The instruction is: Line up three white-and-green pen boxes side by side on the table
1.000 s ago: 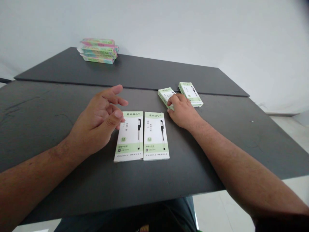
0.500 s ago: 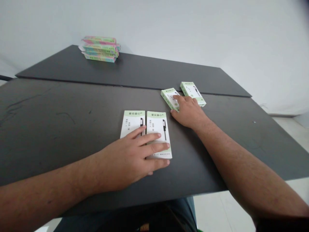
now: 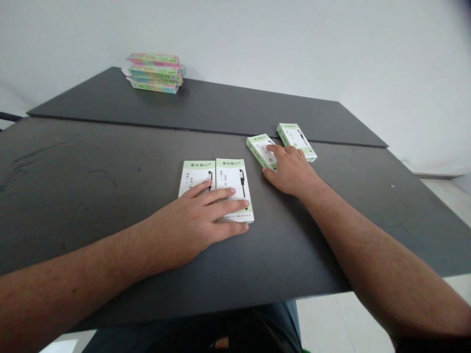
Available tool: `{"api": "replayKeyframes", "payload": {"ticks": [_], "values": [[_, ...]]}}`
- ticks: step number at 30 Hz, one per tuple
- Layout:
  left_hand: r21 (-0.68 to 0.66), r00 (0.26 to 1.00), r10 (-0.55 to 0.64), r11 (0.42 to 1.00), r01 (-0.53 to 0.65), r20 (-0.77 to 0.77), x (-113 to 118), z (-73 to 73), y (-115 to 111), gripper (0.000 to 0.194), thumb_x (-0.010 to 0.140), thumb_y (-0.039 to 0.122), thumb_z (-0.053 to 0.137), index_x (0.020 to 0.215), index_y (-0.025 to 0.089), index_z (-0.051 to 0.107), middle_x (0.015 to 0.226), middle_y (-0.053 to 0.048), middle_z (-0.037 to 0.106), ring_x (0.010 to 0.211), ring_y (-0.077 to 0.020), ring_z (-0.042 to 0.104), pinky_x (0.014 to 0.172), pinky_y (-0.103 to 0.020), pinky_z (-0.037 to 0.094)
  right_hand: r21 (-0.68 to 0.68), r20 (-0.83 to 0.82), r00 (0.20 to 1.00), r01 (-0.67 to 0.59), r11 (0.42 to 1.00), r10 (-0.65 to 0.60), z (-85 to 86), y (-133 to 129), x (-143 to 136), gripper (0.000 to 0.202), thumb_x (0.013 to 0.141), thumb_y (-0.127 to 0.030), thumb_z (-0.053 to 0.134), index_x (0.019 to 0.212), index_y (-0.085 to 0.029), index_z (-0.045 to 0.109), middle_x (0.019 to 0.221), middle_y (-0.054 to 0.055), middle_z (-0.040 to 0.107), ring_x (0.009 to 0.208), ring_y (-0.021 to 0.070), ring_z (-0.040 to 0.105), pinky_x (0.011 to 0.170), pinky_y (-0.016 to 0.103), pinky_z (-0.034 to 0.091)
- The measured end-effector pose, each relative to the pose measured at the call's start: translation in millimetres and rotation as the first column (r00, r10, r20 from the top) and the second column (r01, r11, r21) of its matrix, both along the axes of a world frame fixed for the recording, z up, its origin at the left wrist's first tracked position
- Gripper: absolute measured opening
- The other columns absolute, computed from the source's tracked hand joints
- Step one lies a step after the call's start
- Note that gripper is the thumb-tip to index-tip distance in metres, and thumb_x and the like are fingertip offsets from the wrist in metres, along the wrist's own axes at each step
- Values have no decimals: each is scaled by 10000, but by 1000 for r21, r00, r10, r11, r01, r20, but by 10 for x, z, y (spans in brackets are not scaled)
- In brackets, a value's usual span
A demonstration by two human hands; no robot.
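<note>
Four fingers of my left hand (image 3: pixel 198 220) lie spread and flat across two white-and-green pen boxes. The left pen box (image 3: pixel 195 166) is partly covered by the hand; the right pen box (image 3: pixel 235 181) shows a printed black pen. These two lie side by side, long edges together. Farther right, my right hand (image 3: pixel 290 169) is curled over a third pen box (image 3: pixel 260 147), thumb at its near corner and index finger on its top. Just beyond that hand lies a fourth pen box (image 3: pixel 299 139), slightly angled and partly across the seam between the table sections.
A stack of pink, green and blue packs (image 3: pixel 156 73) stands on the rear table section (image 3: pixel 235 105), near the wall. The dark grey front table (image 3: pixel 110 196) bears scratch marks. Its near edge runs just above my lap.
My left hand and the two pen boxes under it have shifted away from me and slightly left. The gap between those boxes has narrowed. My right hand stays on its box.
</note>
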State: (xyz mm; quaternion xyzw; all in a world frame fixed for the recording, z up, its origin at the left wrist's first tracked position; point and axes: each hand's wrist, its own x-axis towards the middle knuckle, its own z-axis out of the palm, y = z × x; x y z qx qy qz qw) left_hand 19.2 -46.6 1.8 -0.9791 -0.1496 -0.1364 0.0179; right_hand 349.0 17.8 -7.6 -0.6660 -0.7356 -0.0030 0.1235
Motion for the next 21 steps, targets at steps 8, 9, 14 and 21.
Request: {"api": "replayKeyframes", "payload": {"ticks": [8, 9, 14, 21], "values": [[-35, 999, -32, 999, 32, 13, -27, 26, 67, 465, 1124, 112, 786, 1472, 407, 876, 1716, -13, 795, 1600, -310, 728, 1456, -524, 423, -28, 19, 1000, 0, 1000, 0, 27, -17, -8, 810, 1056, -408, 734, 1800, -111, 618, 1615, 332, 742, 1521, 562, 677, 1332, 770, 529], [-42, 999, -29, 999, 30, 12, -30, 28, 70, 471, 1119, 111, 793, 1475, 408, 875, 1719, -14, 793, 1605, -309, 725, 1459, -525, 421, -24, 21, 1000, -4, 1000, 4, 16, -12, -3, 808, 1055, -411, 731, 1796, -110, 621, 1614, 331, 746, 1525, 562, 676, 1331, 770, 531], [-57, 999, -29, 998, 30, 22, -48, 7, 131, 494, 1119, 97, 784, 1475, 427, 873, 1716, -3, 795, 1610, -297, 722, 1463, -521, 420, 17, -10, 1000, -13, 1000, 13, -30, 9, 19, 793, 1017, -408, 738, 1762, -149, 656, 1578, 287, 783, 1522, 543, 687, 1323, 773, 545], [-107, 992, -42, 993, 54, 117, -59, 57, 157, 431, 1130, 93, 726, 1455, 349, 845, 1614, -45, 843, 1543, -311, 762, 1431, -547, 483, 117, -184, 978, -73, 990, 94, 143, -136, -32, 831, 1036, -397, 685, 1808, -115, 559, 1709, 297, 699, 1613, 527, 619, 1402, 751, 485]]}}
